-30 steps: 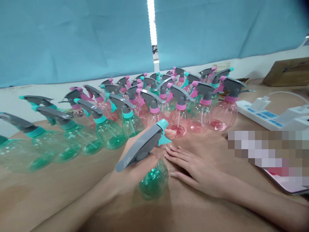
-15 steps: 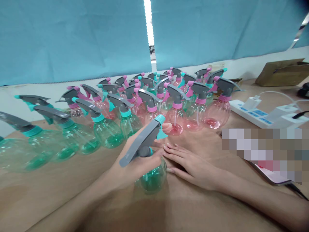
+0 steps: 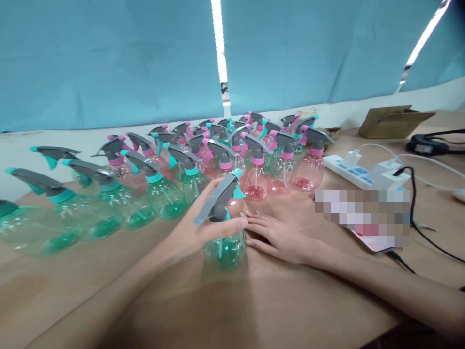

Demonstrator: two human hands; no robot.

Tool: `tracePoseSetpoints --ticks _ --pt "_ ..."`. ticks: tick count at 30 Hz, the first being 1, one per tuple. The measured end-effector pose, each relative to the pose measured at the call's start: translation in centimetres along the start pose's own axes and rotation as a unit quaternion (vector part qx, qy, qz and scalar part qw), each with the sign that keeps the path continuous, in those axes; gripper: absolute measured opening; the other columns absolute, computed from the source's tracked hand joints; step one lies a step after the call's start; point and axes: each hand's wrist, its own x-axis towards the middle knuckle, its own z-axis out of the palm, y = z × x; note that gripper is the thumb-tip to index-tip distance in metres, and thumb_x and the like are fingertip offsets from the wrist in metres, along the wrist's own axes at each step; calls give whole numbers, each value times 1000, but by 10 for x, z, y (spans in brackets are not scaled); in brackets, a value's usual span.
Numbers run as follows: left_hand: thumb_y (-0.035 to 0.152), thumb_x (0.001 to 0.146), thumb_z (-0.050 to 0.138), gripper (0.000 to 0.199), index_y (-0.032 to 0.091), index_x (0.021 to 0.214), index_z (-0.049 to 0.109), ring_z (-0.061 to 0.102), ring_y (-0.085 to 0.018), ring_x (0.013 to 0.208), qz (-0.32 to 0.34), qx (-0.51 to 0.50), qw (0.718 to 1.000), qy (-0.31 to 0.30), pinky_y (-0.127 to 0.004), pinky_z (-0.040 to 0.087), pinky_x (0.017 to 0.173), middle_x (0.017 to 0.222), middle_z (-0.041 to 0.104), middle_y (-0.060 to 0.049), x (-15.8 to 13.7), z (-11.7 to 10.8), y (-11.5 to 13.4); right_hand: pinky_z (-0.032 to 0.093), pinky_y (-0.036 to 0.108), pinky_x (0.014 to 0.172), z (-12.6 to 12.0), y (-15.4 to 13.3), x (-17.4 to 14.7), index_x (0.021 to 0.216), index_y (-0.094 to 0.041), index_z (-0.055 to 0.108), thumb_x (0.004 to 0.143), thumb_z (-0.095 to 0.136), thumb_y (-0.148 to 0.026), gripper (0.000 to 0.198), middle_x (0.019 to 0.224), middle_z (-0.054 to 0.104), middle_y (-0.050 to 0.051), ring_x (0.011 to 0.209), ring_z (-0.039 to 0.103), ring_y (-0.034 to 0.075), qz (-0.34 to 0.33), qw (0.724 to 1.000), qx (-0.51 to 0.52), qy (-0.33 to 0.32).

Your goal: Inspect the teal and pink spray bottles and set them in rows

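Observation:
A green see-through spray bottle (image 3: 225,252) with a grey head, turquoise nozzle and turquoise collar stands in front of me on the table. Around its neck and shoulder is my left hand (image 3: 205,224), the thumb across the near side and the other fingers mostly hidden behind. My right hand (image 3: 281,235) lies palm down on the table with its fingers stretched out, fingertips close to the bottle's right side; I cannot tell if they touch it. Just beyond, a pink spray bottle (image 3: 256,186) is the nearest of the others on that side.
Several green spray bottles (image 3: 165,201) line the left, and several pink ones (image 3: 308,169) stand at the back. To the right are a white power strip (image 3: 350,173) with plugs and cables, a blurred-out phone-like device (image 3: 379,245), a cardboard box (image 3: 390,121) and a black object (image 3: 426,145).
The view has swung slightly right. My left hand stays on the green spray bottle, its fingers beyond the trigger now out of sight. My right hand remains flat beside it.

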Motion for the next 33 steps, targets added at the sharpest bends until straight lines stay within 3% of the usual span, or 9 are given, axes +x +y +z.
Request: tracePoseSetpoints --ticks 4,7,10,15,18,25,29,33 --pt "38 78 71 63 36 133 39 51 -15 81 4 -16 1000 -20 -26 46 69 101 54 3 -9 -5 0 33 46 114 -5 -3 3 140 -12 48 100 41 -41 50 147 47 16 138 39 27 5 999 -36 -16" --pt "38 77 73 66 32 134 39 54 -18 92 15 13 1000 -13 -32 47 80 104 57 1 -15 0 -8 40 45 109 -13 -10 9 133 -14 56 100 43 -37 42 143 52 14 132 48 27 2 998 -61 -33" --pt "35 79 71 52 26 126 50 57 -23 102 32 36 999 25 -39 46 91 110 62 -3 -22 8 -19 47 44 102 -19 -20 17 124 -18 62 98 45 -29 34 134 61 12 122 58 27 -1 996 -76 -45" --pt "38 87 62 27 24 109 59 62 -27 101 44 45 998 29 -44 48 89 111 67 -5 -44 5 -32 51 43 96 -14 -42 31 118 -19 66 96 43 -23 31 130 63 10 114 62 27 -8 993 -93 -68" --pt "41 85 63 25 25 104 60 64 -29 98 39 63 996 45 -45 49 85 107 70 -6 -67 -12 -42 52 41 91 -6 -61 42 113 -18 67 98 42 -26 30 122 66 11 109 64 27 -21 991 -101 -88" --pt "49 84 64 41 28 118 59 63 -31 110 1 90 988 125 -42 50 88 117 69 -3 -139 -68 -69 54 39 75 10 -109 94 103 -20 69 99 43 -33 29 97 72 8 87 68 25 -66 985 -116 -107" --pt "51 86 61 42 26 121 58 59 -31 114 -54 132 976 167 -39 49 88 119 68 -4 -187 -100 -73 53 42 81 18 -142 132 115 -23 67 99 43 -35 31 109 71 7 100 66 28 -108 984 -107 -89" --pt "56 83 61 41 24 110 62 62 -33 105 -115 187 944 247 -44 47 88 109 71 -5 -227 -131 -79 52 43 86 25 -183 174 115 -25 66 97 48 -35 28 115 71 5 100 67 26 -119 991 -47 -27"
